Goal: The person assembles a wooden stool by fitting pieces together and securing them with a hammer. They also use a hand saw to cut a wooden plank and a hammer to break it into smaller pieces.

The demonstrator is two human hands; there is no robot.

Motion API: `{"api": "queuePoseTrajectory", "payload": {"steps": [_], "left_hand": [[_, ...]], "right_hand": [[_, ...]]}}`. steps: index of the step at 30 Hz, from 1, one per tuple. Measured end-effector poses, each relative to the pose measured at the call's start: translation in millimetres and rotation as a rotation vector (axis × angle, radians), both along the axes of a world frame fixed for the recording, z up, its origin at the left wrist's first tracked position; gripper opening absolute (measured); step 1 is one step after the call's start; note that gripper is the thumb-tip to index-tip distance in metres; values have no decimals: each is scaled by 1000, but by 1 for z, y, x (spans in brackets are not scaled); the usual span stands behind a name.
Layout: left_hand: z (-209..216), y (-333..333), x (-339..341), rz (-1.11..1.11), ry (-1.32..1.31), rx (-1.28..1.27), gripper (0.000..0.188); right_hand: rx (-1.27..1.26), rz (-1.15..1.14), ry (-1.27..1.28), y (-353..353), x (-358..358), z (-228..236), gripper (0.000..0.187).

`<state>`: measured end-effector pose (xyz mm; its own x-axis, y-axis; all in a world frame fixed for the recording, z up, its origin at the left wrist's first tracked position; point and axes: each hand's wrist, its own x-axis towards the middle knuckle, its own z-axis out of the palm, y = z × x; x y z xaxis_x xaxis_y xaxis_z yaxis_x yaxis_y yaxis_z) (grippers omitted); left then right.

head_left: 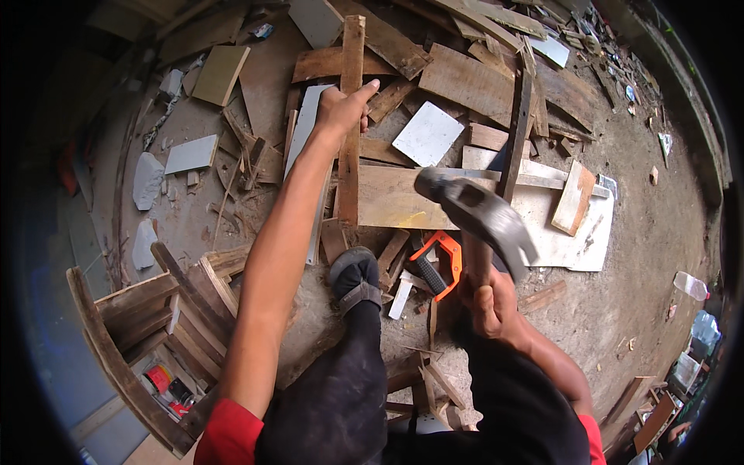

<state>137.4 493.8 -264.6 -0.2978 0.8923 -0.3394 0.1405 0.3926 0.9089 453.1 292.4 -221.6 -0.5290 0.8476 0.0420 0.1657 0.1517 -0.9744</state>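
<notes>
My left hand (345,110) is closed round a narrow wooden strip (350,174), its thumb or a finger sticking out to the right. The strip runs lengthwise away from me and meets the left end of a wider wooden board (395,198). A claw hammer (488,217) is raised in my right hand (494,310), which wraps round its wooden handle. Its steel head hides part of the board's right side. Below the board lies an orange handle with a black grip (442,267), close to my left shoe (358,279); the rest of that tool is hidden.
Loose planks (473,89) and a white square panel (428,134) cover the ground ahead. A dark upright post (514,139) stands behind the hammer. At lower left is a wooden crate-like frame (132,310) with cans inside. Plastic bottles (705,329) lie at far right.
</notes>
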Motion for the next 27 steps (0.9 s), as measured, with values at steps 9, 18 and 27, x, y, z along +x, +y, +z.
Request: {"api": "queuePoseTrajectory", "payload": {"steps": [9, 18, 27], "left_hand": [[23, -11, 15, 241, -349, 262, 22], [35, -10, 23, 333, -400, 196, 22], [5, -31, 35, 380, -597, 111, 17]], "right_hand": [[-249, -15, -469, 10, -19, -63, 32], [99, -109, 560, 13, -19, -19, 57], [5, -211, -106, 13, -19, -15, 55]]}}
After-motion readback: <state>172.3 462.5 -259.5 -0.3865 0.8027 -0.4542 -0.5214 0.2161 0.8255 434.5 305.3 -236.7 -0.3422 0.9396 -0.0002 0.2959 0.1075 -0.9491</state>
